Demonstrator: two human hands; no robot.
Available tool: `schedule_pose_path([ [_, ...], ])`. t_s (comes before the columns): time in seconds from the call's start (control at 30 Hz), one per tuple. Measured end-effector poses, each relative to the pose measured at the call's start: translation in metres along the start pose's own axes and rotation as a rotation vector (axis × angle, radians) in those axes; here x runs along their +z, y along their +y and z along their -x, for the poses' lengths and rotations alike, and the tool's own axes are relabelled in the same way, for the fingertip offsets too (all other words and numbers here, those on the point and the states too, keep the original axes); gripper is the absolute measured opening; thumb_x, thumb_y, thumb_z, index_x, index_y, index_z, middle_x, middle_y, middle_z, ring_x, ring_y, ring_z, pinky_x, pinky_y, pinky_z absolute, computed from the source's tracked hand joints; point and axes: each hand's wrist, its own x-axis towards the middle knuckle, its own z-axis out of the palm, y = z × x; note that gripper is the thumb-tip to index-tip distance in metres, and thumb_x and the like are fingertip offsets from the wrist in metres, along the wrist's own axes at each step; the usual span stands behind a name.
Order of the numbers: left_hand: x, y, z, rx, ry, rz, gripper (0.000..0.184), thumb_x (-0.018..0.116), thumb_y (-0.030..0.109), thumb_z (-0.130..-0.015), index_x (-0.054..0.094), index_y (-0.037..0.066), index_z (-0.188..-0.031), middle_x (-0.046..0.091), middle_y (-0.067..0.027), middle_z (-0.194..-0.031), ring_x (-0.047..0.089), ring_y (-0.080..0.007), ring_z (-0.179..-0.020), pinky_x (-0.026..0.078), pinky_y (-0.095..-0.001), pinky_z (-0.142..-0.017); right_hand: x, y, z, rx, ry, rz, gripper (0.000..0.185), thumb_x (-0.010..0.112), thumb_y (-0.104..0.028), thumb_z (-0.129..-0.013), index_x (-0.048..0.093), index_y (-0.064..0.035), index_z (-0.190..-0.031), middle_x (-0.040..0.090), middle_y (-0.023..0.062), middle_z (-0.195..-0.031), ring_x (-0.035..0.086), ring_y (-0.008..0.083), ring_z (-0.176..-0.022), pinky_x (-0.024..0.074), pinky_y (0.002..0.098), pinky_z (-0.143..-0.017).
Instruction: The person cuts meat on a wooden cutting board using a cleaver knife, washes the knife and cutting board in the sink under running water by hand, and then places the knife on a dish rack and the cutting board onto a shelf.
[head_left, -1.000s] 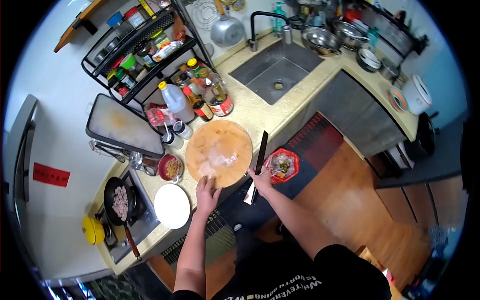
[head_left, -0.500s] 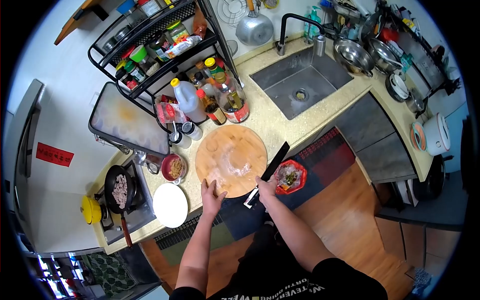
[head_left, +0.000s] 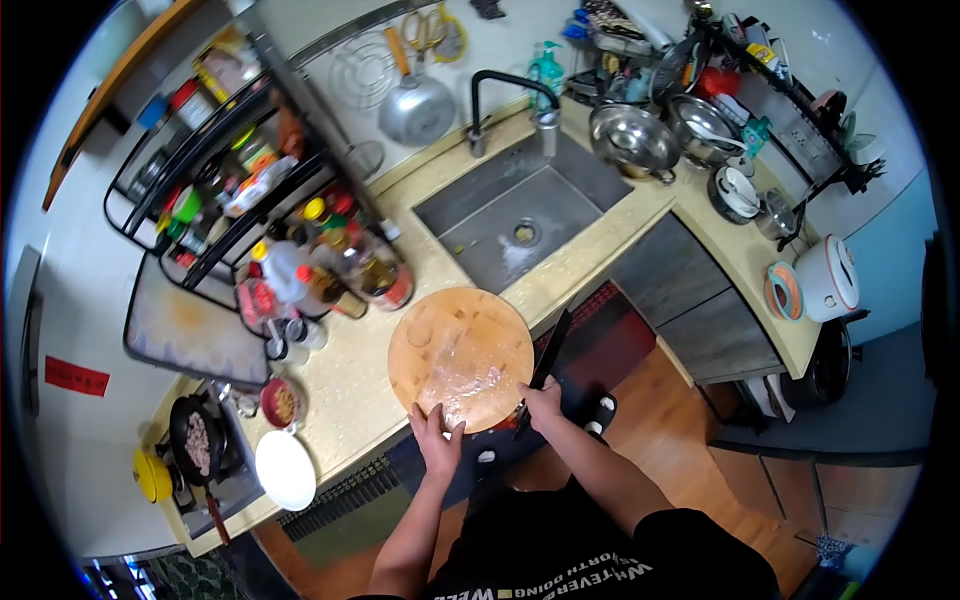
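The round wooden cutting board [head_left: 460, 350] has a wet, whitish smear across its lower part. It reaches well out past the counter's front edge. My left hand [head_left: 438, 445] grips its near left rim, fingers over the top. My right hand [head_left: 541, 403] is closed round a black-bladed knife [head_left: 555, 345] at the board's right rim, with the blade pointing up and away. Whether the right fingers also hold the board cannot be made out. The red bin is mostly hidden below the board.
Left on the counter [head_left: 345, 375] are a white plate [head_left: 286, 470], a red bowl [head_left: 283, 402], bottles [head_left: 375, 270] and a pan of meat [head_left: 197, 443]. Beyond the board lies the sink [head_left: 525, 215]; metal bowls [head_left: 633, 140] stand to its right.
The board has shifted right, away from the plate and bottles, and out over the counter edge. My left hand has closed on its rim. The knife has moved along with my right hand.
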Motion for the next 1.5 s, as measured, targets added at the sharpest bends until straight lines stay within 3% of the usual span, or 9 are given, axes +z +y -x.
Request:
schedule_pose_path([
  [0.3,0.137,0.141,-0.089,0.119,0.001,0.063,0.065,0.084,0.023,-0.075,0.058,0.004,-0.131,0.034,-0.0373,-0.15,0.03,-0.0559,-0.14,0.027,-0.0544,-0.118,-0.121,-0.101,-0.151,-0.115,-0.01,0.18,0.022,0.071,0.002,-0.086,0.06,-0.0041,-0.104,0.07,0.0048,-0.096,0.066,0.0141,-0.079,0.0519,0.0299,-0.067],
  [0.43,0.17,0.192,-0.161,0.231,-0.008,-0.005,0.06,0.083,0.018,-0.077,0.057,-0.005,-0.127,0.055,-0.0313,-0.133,0.051,-0.042,-0.129,0.042,-0.0447,-0.109,-0.131,-0.171,-0.194,-0.257,-0.082,0.214,0.027,0.072,-0.002,-0.084,0.056,-0.0056,-0.105,0.066,0.0027,-0.085,0.059,0.0098,-0.059,0.0433,0.0265,-0.045],
  [0.53,0.194,0.208,-0.212,0.001,-0.182,0.468,0.057,0.082,0.022,-0.084,0.057,-0.007,-0.126,0.065,-0.0154,-0.119,0.062,-0.0197,-0.111,0.05,-0.032,-0.095,-0.117,-0.245,-0.204,-0.139,-0.123,0.183,0.027,0.072,-0.001,-0.083,0.054,-0.0061,-0.101,0.064,0.004,-0.08,0.06,0.0123,-0.056,0.0439,0.0265,-0.04],
  [0.7,0.183,0.245,-0.285,-0.121,-0.443,0.254,0.068,0.079,0.04,-0.086,0.056,-0.007,-0.131,0.07,-0.0128,-0.097,0.066,-0.0143,-0.081,0.053,-0.03,-0.068,-0.106,-0.273,-0.263,-0.17,-0.129,0.157,0.026,0.068,0.004,-0.081,0.052,-0.0057,-0.099,0.06,0.0032,-0.073,0.057,0.0116,-0.05,0.0431,0.0269,-0.04],
  [0.8,0.168,0.276,-0.338,-0.247,-0.422,0.09,0.067,0.075,0.047,-0.085,0.06,0.0,-0.129,0.072,-0.0213,-0.087,0.072,-0.0239,-0.079,0.055,-0.0363,-0.072,-0.09,-0.329,-0.265,-0.116,-0.122,0.183,0.025,0.066,0.005,-0.079,0.051,-0.0059,-0.096,0.059,0.0032,-0.073,0.055,0.0116,-0.05,0.0414,0.0277,-0.039],
  [0.93,0.218,0.24,-0.44,0.068,-0.241,0.155,0.064,0.072,0.035,-0.088,0.052,0.0,-0.138,0.06,-0.026,-0.132,0.058,-0.0404,-0.123,0.047,-0.0432,-0.103,-0.088,-0.321,-0.301,-0.029,-0.087,0.272,0.028,0.07,0.003,-0.079,0.055,-0.0067,-0.1,0.062,0.0048,-0.073,0.057,0.0134,-0.053,0.0446,0.0301,-0.042],
  [1.03,0.241,0.241,-0.514,0.23,-0.154,0.249,0.074,0.076,0.026,-0.085,0.043,-0.002,-0.144,0.052,-0.0278,-0.141,0.05,-0.0405,-0.132,0.043,-0.0421,-0.109,-0.089,-0.327,-0.306,0.005,-0.13,0.312,0.03,0.071,0.002,-0.08,0.055,-0.0055,-0.104,0.062,0.0032,-0.075,0.058,0.0123,-0.054,0.0438,0.0283,-0.042],
  [1.17,0.253,0.271,-0.586,0.342,0.039,0.258,0.081,0.075,0.014,-0.082,0.033,-0.004,-0.149,0.033,-0.0332,-0.153,0.033,-0.0454,-0.143,0.031,-0.0432,-0.118,-0.095,-0.31,-0.32,-0.077,-0.19,0.234,0.034,0.072,0.0,-0.079,0.058,0.0016,-0.11,0.069,0.0075,-0.093,0.066,0.0158,-0.076,0.053,0.0295,-0.065],
  [1.5,0.319,0.259,-0.662,0.312,0.248,0.015,0.077,0.06,0.035,-0.097,0.027,-0.01,-0.15,0.037,-0.0335,-0.149,0.037,-0.0458,-0.139,0.028,-0.0432,-0.119,-0.079,-0.322,-0.339,-0.125,-0.207,0.329,0.029,0.074,-0.002,-0.081,0.058,0.0035,-0.104,0.07,0.0104,-0.095,0.066,0.0164,-0.087,0.0535,0.031,-0.076],
])
